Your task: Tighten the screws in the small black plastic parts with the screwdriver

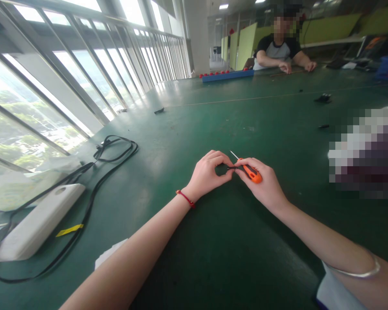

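My right hand [262, 183] is closed around a small orange-handled screwdriver [252, 172] whose thin metal tip points up and away. My left hand [208, 173] is curled beside it, its thumb and fingers pinching a small dark part [232, 168] between the two hands. Both hands rest on the green table [213, 125] at its middle. A red string sits on my left wrist and a silver bangle on my right forearm.
A white power box [39, 221] with black cables [116, 150] lies at the left. Small black parts [323, 98] are scattered on the far table. Another person sits at the far end behind a blue rack [228, 75]. Windows run along the left.
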A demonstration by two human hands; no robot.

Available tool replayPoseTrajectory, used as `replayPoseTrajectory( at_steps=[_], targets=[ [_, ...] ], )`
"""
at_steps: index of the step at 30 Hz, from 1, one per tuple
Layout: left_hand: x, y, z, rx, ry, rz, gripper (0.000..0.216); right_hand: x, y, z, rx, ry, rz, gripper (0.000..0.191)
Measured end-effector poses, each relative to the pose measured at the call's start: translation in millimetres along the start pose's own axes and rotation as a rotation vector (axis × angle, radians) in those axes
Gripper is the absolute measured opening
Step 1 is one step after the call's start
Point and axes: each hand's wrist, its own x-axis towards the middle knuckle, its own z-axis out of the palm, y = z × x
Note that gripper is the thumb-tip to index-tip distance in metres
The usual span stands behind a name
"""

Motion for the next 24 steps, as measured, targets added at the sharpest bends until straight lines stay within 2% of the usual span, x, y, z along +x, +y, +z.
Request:
replayPoseTrajectory(
  at_steps=[5,9,12,15,24],
  targets=[
    [-0.1,-2.8,-2.5,0.032,-0.053,-0.039,0.009,0.8,2.1,-0.6,-0.031,0.007,0.008,0.008],
    [0.0,-3.8,-3.6,0.053,-0.068,-0.017,0.008,0.8,1.8,-1.0,-0.032,-0.001,0.014,0.010],
    [0.3,-5.0,-4.1,0.099,-0.005,-0.026,0.006,0.7,-0.1,-1.8,-0.018,0.044,0.028,0.012],
    [0.6,-9.1,-3.6,0.120,0.070,-0.109,0.005,0.6,-2.1,-2.6,0.010,0.072,0.051,0.011],
    [-1.7,-15.0,-0.3,0.162,-0.076,-0.249,0.008,0.0,-5.2,-3.5,0.014,0.047,0.069,0.010]
  ],
)
